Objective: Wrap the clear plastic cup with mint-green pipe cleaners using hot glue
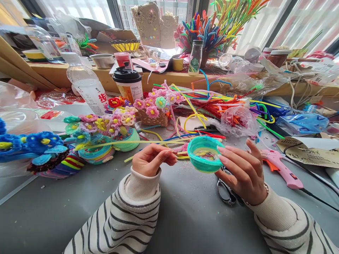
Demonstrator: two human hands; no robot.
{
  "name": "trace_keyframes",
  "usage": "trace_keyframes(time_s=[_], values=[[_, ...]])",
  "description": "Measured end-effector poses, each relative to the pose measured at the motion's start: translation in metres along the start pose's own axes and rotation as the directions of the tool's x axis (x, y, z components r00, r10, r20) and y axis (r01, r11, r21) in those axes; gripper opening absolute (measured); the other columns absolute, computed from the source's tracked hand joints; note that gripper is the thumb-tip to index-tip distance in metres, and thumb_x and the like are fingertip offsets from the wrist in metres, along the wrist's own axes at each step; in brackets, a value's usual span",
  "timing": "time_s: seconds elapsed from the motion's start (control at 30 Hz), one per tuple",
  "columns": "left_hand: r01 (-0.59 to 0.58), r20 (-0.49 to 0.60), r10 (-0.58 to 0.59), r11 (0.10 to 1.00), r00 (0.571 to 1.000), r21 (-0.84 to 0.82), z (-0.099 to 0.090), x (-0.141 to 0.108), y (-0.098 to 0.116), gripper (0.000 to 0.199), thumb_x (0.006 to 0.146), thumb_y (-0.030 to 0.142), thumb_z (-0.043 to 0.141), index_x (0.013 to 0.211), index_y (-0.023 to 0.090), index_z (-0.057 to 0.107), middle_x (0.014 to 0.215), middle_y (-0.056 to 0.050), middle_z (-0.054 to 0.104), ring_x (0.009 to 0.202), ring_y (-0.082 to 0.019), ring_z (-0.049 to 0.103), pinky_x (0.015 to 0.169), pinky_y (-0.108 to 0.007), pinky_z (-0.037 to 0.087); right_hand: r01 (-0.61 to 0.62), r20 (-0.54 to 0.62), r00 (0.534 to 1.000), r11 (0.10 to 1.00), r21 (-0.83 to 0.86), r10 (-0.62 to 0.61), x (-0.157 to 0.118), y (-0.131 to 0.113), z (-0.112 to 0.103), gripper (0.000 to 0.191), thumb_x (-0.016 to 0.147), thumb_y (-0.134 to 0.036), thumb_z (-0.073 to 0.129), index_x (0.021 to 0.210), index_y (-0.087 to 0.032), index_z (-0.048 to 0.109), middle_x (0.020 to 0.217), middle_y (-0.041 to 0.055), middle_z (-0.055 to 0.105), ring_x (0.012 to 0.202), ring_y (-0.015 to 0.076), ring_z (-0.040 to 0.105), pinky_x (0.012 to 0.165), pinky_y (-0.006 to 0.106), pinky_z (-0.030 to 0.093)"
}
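Observation:
My right hand (242,169) grips the right rim of a small round teal bowl (203,164), fingers on its side and thumb beneath. The bowl is tilted toward me, its bottom looks see-through, and its wall seems wrapped in teal strands. To its left, my left hand (155,158) is closed in a pinch; what its fingertips hold, if anything, I cannot make out. A long pale yellow pipe cleaner (119,143) runs just behind that hand. Below the right hand, black-handled scissors (225,192) lie on the grey table, partly hidden.
Pipe-cleaner flower pots (127,139) stand at left, with a plastic bottle (88,88) and lidded cup (128,84) behind. A heap of loose pipe cleaners (212,106) lies at the back. At right are a pink glue gun (283,167) and its black cord.

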State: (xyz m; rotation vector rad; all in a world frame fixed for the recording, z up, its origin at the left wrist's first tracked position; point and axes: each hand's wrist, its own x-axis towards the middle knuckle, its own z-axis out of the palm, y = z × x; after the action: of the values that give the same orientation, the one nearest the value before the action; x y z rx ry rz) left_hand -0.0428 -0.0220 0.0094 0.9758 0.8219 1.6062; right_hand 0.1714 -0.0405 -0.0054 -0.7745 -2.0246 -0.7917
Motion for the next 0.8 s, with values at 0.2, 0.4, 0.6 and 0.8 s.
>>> trace_keyframes(time_s=[0.2,0.4,0.6,0.8], values=[[-0.104,0.08,0.106,0.994,0.991,-0.027,-0.001,0.006,-0.002,0.02,0.057,0.026,0.076,0.052,0.016,0.06,0.044,0.003,0.06,0.036,-0.007,0.051,0.034,-0.016,0.039,0.013,0.015,1.0,1.0,0.023,-0.014,0.0,-0.003,0.0,0.023,0.078,-0.02,0.06,0.099,-0.016,0.054,0.101,0.0069,0.065,0.104,0.0184,0.053,0.101,0.052,0.034],[-0.016,0.068,0.02,0.998,0.997,-0.067,0.012,0.008,0.006,0.012,0.062,0.028,0.073,0.064,0.017,0.067,0.058,0.002,0.069,0.052,-0.011,0.064,0.051,-0.02,0.053,0.057,0.048,0.997,0.997,0.043,-0.06,-0.001,-0.005,0.0,0.026,0.075,-0.017,0.062,0.1,-0.018,0.054,0.103,0.005,0.066,0.106,0.0177,0.052,0.102,0.051,0.033],[0.141,0.17,-0.111,0.974,0.979,-0.177,0.016,0.009,0.024,0.017,0.071,0.033,0.064,0.068,0.017,0.061,0.056,0.005,0.062,0.051,-0.008,0.062,0.049,-0.017,0.051,0.073,0.07,0.995,0.997,0.039,-0.076,0.001,-0.004,0.002,0.029,0.075,-0.019,0.063,0.102,-0.017,0.054,0.101,0.0057,0.066,0.103,0.018,0.053,0.1,0.05,0.036],[0.301,0.328,-0.317,0.948,0.89,0.099,-0.005,0.008,0.029,0.023,0.071,0.039,0.062,0.065,0.017,0.059,0.039,0.008,0.042,0.027,0.0,0.033,0.031,-0.012,0.024,0.037,0.051,0.998,0.999,0.008,-0.037,-0.002,0.002,0.003,0.028,0.079,-0.021,0.058,0.106,-0.016,0.052,0.102,0.0073,0.065,0.105,0.0186,0.053,0.101,0.049,0.035]])
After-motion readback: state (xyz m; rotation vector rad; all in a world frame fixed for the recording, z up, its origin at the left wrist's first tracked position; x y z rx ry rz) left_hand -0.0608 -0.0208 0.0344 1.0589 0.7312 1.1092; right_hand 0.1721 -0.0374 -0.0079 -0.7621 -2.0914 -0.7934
